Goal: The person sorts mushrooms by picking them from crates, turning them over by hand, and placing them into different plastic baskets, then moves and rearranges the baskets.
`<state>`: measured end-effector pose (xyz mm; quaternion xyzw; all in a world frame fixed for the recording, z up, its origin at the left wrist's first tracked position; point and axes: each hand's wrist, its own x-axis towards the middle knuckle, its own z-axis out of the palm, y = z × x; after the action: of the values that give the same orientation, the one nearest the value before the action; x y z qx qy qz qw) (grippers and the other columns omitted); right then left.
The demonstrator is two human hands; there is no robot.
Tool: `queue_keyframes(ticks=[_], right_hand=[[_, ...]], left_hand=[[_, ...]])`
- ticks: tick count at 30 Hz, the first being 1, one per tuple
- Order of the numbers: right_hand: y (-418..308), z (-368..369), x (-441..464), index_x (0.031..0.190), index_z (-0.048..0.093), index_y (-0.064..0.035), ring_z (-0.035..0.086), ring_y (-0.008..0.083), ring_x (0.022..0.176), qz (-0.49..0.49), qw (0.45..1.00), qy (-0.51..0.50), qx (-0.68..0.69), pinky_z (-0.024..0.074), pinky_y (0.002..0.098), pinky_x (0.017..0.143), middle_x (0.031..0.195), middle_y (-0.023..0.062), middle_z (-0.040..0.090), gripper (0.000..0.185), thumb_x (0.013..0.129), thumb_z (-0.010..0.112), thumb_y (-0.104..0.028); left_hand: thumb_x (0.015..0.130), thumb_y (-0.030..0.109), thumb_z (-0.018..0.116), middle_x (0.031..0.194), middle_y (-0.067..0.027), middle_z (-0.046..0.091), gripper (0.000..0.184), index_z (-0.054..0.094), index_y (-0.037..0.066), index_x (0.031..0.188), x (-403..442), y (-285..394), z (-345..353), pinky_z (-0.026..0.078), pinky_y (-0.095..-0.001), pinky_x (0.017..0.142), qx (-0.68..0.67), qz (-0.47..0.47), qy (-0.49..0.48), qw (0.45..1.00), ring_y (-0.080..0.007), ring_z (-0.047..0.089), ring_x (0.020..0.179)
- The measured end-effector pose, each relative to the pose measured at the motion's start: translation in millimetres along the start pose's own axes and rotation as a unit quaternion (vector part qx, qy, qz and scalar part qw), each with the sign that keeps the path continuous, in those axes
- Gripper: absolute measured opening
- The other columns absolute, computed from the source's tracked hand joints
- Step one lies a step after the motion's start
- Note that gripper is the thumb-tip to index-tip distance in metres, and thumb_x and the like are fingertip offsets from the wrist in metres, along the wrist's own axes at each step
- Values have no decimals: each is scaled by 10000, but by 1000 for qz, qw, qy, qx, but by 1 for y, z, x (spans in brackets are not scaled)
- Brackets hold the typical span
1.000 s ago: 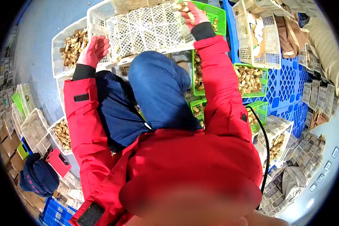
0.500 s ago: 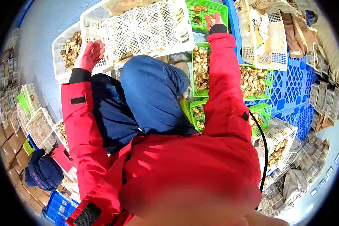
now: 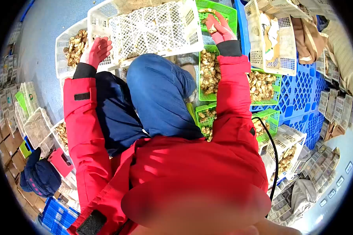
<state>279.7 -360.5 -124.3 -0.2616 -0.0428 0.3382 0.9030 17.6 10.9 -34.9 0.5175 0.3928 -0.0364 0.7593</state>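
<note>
Right hand [image 3: 220,30] moved from white crate [image 3: 191,21] to green basket [image 3: 232,18], fingers forward, grip unclear, left hand [image 3: 97,51] unclenched

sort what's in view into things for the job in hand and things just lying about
Likely in use:
right hand, at the upper green basket
left hand, by the large white crate
brown-and-white pieces

Seemingly lying about:
dark blue bundle
brown cloth
pink-red object
</note>
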Motion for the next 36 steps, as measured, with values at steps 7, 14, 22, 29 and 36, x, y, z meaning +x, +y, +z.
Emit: queue_keyframes(ticks=[7, 14, 22, 29, 36], right_hand=[[4, 63, -2, 1238, 320, -7, 322, 344, 1187, -18, 993, -99, -56, 297, 427, 978, 1259, 248, 323, 496, 765, 438, 84], [8, 66, 9, 1260, 270, -1, 383, 342, 1134, 19, 994, -83, -68, 339, 418, 945, 1246, 257, 335, 521, 783, 477, -26], [-1, 33, 0, 1224, 322, 20, 523, 243, 931, 91, 989, 33, -113, 460, 302, 783, 1163, 222, 436, 450, 793, 449, 26], [-7, -72, 17, 1192, 352, 48, 532, 257, 867, -13, 978, 142, -153, 465, 360, 721, 1113, 182, 481, 427, 784, 465, -3], [-31, -104, 59, 1013, 496, -109, 466, 314, 988, 28, 930, 350, -110, 424, 505, 790, 1021, 134, 491, 313, 762, 602, -262]], left_hand=[[855, 406, 425, 1052, -54, 551, 433, 479, 70, 1121, -5, 1, -2, 403, -291, 833, -2, 14, -3, 1000, -152, 527, 930], [860, 404, 410, 1090, -65, 531, 432, 476, 67, 1121, -3, 0, -10, 368, -295, 870, -24, 24, -32, 999, -164, 502, 989], [854, 404, 425, 1058, -82, 552, 430, 497, 56, 1095, -9, 1, -7, 408, -276, 828, -27, 68, -25, 997, -162, 536, 934], [861, 412, 397, 1098, -90, 524, 466, 456, 43, 1140, -13, 2, -4, 372, -290, 868, -16, 67, -20, 997, -168, 498, 997], [866, 394, 400, 1081, -91, 537, 442, 474, 43, 1124, -12, 1, -8, 403, -283, 846, -12, 82, -20, 996, -169, 521, 967]])
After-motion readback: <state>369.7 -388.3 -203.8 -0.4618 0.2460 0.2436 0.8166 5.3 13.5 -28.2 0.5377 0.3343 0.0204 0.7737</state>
